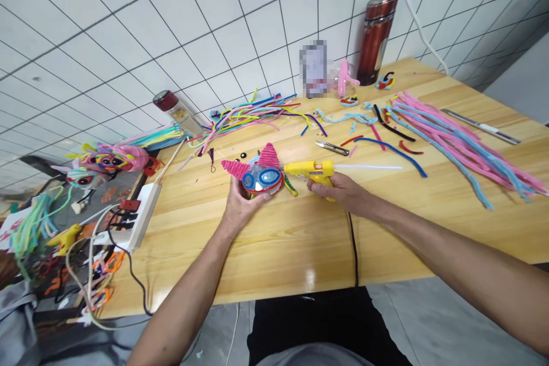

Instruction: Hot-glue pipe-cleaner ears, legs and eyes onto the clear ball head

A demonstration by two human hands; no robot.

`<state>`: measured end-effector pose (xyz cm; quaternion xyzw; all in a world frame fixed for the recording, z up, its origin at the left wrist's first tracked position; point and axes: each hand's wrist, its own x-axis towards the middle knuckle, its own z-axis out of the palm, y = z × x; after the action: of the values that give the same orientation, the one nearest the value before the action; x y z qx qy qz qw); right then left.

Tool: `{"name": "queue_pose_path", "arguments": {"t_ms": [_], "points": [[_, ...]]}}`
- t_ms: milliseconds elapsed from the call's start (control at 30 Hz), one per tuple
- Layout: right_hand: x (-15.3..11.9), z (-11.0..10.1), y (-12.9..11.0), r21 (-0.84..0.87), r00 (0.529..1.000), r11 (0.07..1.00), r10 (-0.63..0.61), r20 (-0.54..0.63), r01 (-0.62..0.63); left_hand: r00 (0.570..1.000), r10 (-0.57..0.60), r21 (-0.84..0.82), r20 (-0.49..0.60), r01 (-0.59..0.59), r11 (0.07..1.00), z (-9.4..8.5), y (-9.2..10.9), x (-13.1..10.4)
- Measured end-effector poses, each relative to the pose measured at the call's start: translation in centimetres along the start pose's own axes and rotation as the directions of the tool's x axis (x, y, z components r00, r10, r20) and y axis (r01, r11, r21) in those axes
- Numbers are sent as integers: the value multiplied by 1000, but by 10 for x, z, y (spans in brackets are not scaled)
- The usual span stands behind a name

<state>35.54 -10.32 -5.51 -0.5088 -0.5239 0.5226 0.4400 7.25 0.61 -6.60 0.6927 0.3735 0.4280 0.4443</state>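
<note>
Left hand (243, 205) curled round figure (261, 179); right hand (341, 191) wrapped round gun (316, 169) (axis crosswise, pointing left at figure; contact unclear).

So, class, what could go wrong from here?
The yellow plastic glue gun in the right hand points at the pink-eared, blue-eyed craft head; if hot, it might burn the left hand holding that head. The black cord running to the front edge of the pale wooden table could snag.
</note>
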Motion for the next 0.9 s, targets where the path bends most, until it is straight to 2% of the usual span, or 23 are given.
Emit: {"name": "queue_pose_path", "arguments": {"t_ms": [900], "points": [[-2, 0, -2, -41, 1000, 999, 9, -8, -9, 999, 45, -52, 10, -45, 998, 1, -1, 2]]}}
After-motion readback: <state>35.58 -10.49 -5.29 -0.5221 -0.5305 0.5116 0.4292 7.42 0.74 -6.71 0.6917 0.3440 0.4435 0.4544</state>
